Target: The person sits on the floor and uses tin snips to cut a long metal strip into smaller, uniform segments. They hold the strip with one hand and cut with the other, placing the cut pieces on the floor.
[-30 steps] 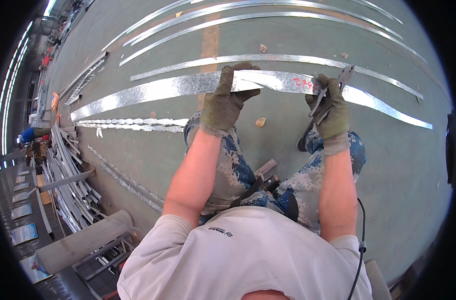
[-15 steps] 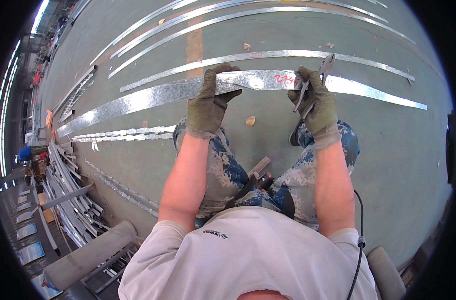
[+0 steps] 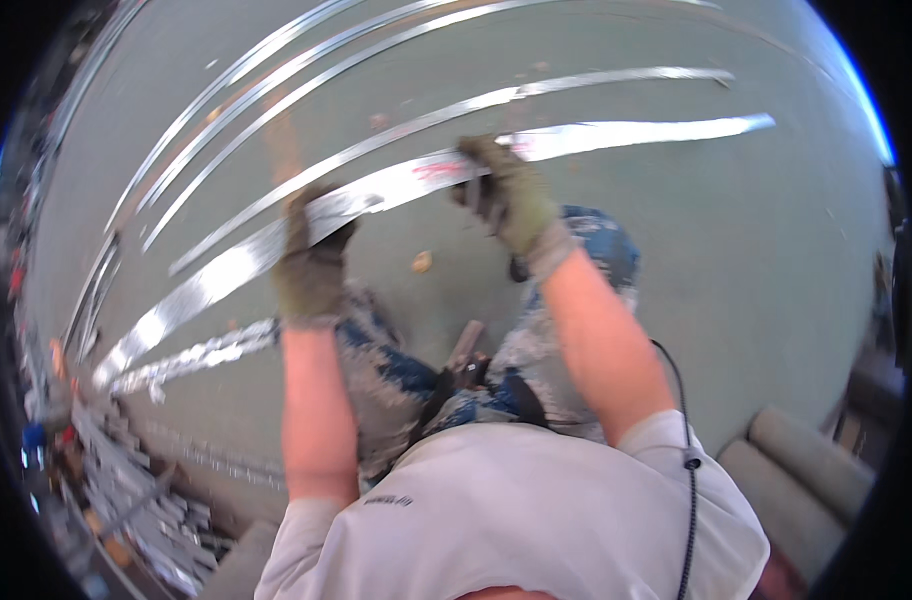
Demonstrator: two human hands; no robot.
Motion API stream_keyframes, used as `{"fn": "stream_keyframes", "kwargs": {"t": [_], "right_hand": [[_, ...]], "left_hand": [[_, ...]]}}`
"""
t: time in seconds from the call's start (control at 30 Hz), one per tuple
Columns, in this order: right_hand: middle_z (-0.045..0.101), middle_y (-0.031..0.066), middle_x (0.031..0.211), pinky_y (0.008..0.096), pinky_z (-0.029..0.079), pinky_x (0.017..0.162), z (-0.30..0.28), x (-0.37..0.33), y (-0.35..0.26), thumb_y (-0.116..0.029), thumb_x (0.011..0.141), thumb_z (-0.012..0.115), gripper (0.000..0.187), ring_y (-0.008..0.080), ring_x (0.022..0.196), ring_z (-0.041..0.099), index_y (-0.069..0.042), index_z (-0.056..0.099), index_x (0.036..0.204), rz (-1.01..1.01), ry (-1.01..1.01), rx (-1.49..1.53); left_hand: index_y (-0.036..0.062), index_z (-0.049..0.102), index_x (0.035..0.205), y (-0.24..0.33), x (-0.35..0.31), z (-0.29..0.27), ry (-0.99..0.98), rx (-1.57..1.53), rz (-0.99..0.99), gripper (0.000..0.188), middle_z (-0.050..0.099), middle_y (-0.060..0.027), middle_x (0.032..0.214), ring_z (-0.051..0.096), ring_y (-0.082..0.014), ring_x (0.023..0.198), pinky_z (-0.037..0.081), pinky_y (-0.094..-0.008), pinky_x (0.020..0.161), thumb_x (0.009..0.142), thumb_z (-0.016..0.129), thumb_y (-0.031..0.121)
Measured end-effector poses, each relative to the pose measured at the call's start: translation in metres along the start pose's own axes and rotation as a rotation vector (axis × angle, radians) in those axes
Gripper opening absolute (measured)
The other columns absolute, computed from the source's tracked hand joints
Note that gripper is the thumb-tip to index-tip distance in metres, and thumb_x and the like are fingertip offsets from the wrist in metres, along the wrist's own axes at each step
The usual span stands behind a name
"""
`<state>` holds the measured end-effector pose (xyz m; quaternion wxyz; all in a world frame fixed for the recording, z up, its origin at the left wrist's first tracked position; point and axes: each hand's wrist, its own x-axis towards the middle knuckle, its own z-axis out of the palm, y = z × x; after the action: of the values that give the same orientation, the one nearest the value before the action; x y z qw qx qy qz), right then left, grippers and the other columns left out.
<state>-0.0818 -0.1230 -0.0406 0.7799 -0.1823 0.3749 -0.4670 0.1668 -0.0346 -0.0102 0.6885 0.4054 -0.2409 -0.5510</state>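
Observation:
A long, shiny galvanized metal strip (image 3: 408, 183) with red handwritten marks stretches across in front of my knees. My left hand (image 3: 311, 260), in an olive work glove, is closed around it left of the middle. Near the marks my right hand (image 3: 516, 195), gloved alike, grips the same strip. Dark metal parts of a hand tool (image 3: 488, 203) show at the right palm, blurred by motion. Under the strip, a small tan leaf-like scrap (image 3: 421, 262) lies on the floor between my legs.
Several more metal strips (image 3: 416, 127) lie on the green floor beyond. Twisted, jagged strips (image 3: 211, 355) lie nearer on the left, before a heap of metal profiles (image 3: 141, 490). Thick grey rolls (image 3: 786, 500) are at the lower right. A tool (image 3: 468, 365) sits at my waist.
The view has swung, so the scene sits further left and tilts, with the strip's right end higher. Both hands keep hold of the strip. The snips that showed clearly in my right hand are now blurred.

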Motion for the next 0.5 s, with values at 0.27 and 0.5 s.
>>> {"fn": "stream_keyframes", "kwargs": {"t": [0.27, 0.5], "right_hand": [[0.07, 0.0092, 0.092, 0.0359, 0.066, 0.061, 0.01, -0.003, -0.012, -0.028, 0.096, 0.072, 0.03, 0.0219, 0.067, 0.069, 0.0, 0.072, 0.108, 0.004, 0.158, 0.078], [0.073, 0.0074, 0.098, 0.0376, 0.066, 0.059, 0.001, -0.005, -0.019, -0.025, 0.095, 0.073, 0.029, 0.0214, 0.069, 0.07, -0.001, 0.07, 0.111, -0.023, 0.221, 0.097]], "left_hand": [[0.0033, 0.055, 0.14, 0.003, 0.002, -0.007, -0.114, 0.015, -0.085, 0.044, 0.06, -0.0127, 0.139, 0.067, -0.0219, 0.115, 0.059, -0.0358, 0.095, 0.108, 0.051, 0.032], [0.0074, 0.049, 0.148, 0.004, -0.011, 0.011, -0.074, 0.123, -0.174, 0.051, 0.062, -0.0072, 0.136, 0.065, -0.0213, 0.114, 0.054, -0.0334, 0.094, 0.107, 0.055, 0.036]]}}
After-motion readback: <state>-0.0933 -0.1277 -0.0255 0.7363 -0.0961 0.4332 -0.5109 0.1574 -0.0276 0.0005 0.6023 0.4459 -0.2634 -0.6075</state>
